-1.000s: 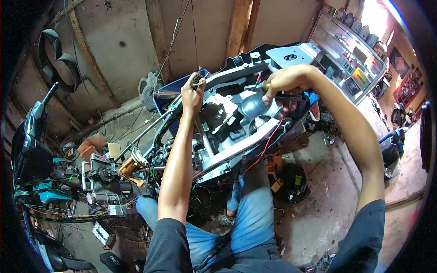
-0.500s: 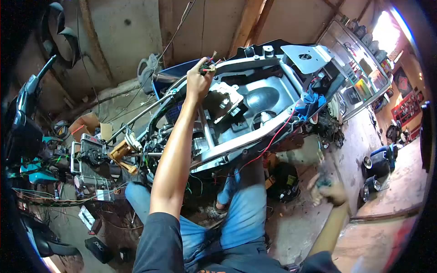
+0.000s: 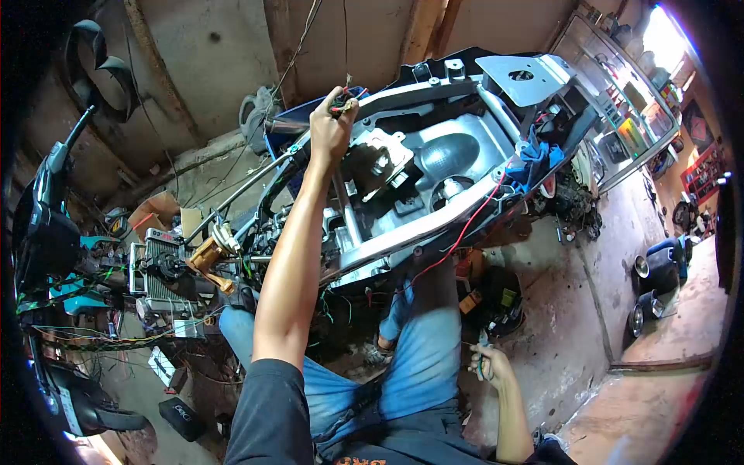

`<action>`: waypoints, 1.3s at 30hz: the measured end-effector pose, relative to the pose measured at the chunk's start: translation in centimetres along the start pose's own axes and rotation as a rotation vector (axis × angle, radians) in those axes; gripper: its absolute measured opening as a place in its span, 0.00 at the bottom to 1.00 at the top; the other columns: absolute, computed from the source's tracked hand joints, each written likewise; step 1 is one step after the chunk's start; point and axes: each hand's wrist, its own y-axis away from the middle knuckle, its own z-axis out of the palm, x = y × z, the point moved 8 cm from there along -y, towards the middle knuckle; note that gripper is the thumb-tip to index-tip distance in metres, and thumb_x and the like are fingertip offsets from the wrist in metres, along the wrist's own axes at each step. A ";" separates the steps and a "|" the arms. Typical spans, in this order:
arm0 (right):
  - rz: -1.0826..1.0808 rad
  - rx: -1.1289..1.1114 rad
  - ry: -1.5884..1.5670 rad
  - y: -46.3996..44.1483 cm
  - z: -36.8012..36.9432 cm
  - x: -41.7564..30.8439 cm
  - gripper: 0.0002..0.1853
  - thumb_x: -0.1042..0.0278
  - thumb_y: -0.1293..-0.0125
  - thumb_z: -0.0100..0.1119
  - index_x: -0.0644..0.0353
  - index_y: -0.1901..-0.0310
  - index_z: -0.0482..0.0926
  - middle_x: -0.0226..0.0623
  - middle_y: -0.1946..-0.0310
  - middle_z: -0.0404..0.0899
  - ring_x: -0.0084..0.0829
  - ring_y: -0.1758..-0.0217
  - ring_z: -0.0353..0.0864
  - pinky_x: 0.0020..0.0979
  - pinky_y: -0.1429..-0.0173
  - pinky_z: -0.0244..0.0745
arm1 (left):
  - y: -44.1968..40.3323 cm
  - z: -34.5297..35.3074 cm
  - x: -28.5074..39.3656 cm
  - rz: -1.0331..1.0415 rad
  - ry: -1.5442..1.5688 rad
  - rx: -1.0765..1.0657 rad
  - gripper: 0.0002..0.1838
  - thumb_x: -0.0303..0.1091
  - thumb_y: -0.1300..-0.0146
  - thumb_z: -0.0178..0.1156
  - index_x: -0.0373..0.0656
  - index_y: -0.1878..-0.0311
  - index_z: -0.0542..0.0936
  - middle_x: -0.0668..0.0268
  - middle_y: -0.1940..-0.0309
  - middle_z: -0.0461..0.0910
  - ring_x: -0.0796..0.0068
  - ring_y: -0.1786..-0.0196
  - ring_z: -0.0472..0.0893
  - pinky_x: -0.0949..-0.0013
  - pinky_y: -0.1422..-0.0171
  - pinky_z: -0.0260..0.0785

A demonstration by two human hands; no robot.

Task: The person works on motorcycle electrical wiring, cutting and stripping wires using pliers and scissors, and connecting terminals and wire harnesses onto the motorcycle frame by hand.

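Observation:
Raised at the far side of a scooter frame (image 3: 403, 242), my left hand (image 3: 332, 128) is closed round a bundle of wires (image 3: 344, 102) with red and dark ends poking out above the fingers. A pale metal bracket (image 3: 381, 163) sits in the frame just right of that hand. Low on the right, beside my knee, my right hand (image 3: 494, 367) is closed on a small hand tool (image 3: 480, 364) with a teal grip; its exact kind cannot be made out. A red wire (image 3: 467, 229) trails from the frame's right side down towards my legs.
A radiator (image 3: 159, 267) and loose wiring stand at the left. A blue cloth (image 3: 535, 164) lies at the frame's right end. Below it is a black container (image 3: 500, 302) of small items. A glass cabinet (image 3: 632, 116) stands behind, with black cylindrical parts (image 3: 659, 263) on the floor.
My right hand has moved left and slightly down, closer to my knee, with the tool in it. My left hand stays on the wires. The view has shifted slightly.

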 end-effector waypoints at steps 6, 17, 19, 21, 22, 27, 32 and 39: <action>-0.091 -0.077 -0.133 1.4 3.1 -3.1 0.25 0.57 0.21 0.61 0.67 0.32 0.74 0.41 0.58 0.83 0.34 0.57 0.86 0.38 0.49 0.87 | -0.2 -0.1 -0.6 0.038 -0.004 0.035 0.13 0.40 0.26 0.60 0.38 0.59 0.79 0.74 0.74 0.71 0.80 0.68 0.69 0.70 0.62 0.63; -0.326 -0.064 0.005 3.6 3.8 -5.7 0.23 0.64 0.20 0.57 0.68 0.30 0.73 0.32 0.63 0.81 0.29 0.56 0.84 0.34 0.44 0.78 | -0.4 -0.3 -0.8 0.045 -0.027 -0.011 0.15 0.43 0.27 0.62 0.38 0.60 0.82 0.71 0.74 0.75 0.79 0.66 0.73 0.69 0.58 0.68; -0.435 0.027 0.118 5.3 4.7 -7.5 0.23 0.63 0.19 0.56 0.68 0.30 0.73 0.31 0.64 0.80 0.28 0.61 0.82 0.36 0.44 0.78 | -0.1 -0.1 -0.9 0.040 -0.012 -0.006 0.15 0.43 0.27 0.62 0.38 0.60 0.82 0.71 0.74 0.75 0.79 0.67 0.72 0.70 0.59 0.67; -0.629 0.144 0.208 6.1 5.4 -8.9 0.22 0.66 0.19 0.57 0.66 0.29 0.73 0.28 0.67 0.77 0.23 0.67 0.77 0.33 0.52 0.79 | -0.5 -0.1 -1.7 -0.026 0.056 -0.034 0.15 0.43 0.27 0.62 0.37 0.60 0.82 0.71 0.73 0.76 0.79 0.67 0.73 0.68 0.59 0.68; -0.625 0.138 0.177 6.7 6.0 -9.4 0.22 0.66 0.19 0.57 0.65 0.30 0.74 0.27 0.67 0.76 0.22 0.67 0.76 0.31 0.54 0.78 | -0.8 -0.2 -1.8 0.080 -0.010 -0.017 0.14 0.41 0.27 0.63 0.37 0.59 0.82 0.70 0.72 0.78 0.78 0.67 0.74 0.68 0.59 0.70; -0.927 0.057 0.174 14.6 11.7 -20.2 0.21 0.67 0.23 0.63 0.64 0.33 0.76 0.23 0.67 0.74 0.15 0.69 0.70 0.21 0.62 0.69 | -0.5 -0.1 -0.6 0.046 0.049 -0.009 0.09 0.33 0.28 0.62 0.35 0.56 0.81 0.59 0.73 0.79 0.78 0.67 0.74 0.70 0.60 0.71; -1.437 0.008 0.500 24.6 21.8 -33.7 0.21 0.75 0.29 0.62 0.64 0.35 0.78 0.22 0.65 0.78 0.13 0.68 0.67 0.20 0.60 0.67 | -0.1 0.3 0.0 0.003 0.053 -0.047 0.14 0.40 0.27 0.61 0.37 0.60 0.78 0.73 0.74 0.71 0.82 0.67 0.69 0.72 0.62 0.63; -1.769 -0.078 0.812 18.4 38.4 -46.4 0.28 0.63 0.36 0.75 0.64 0.37 0.80 0.41 0.54 0.88 0.25 0.57 0.85 0.32 0.49 0.80 | -0.3 -0.1 -0.4 0.057 -0.060 -0.038 0.16 0.36 0.30 0.68 0.37 0.45 0.83 0.57 0.70 0.83 0.79 0.66 0.77 0.67 0.58 0.75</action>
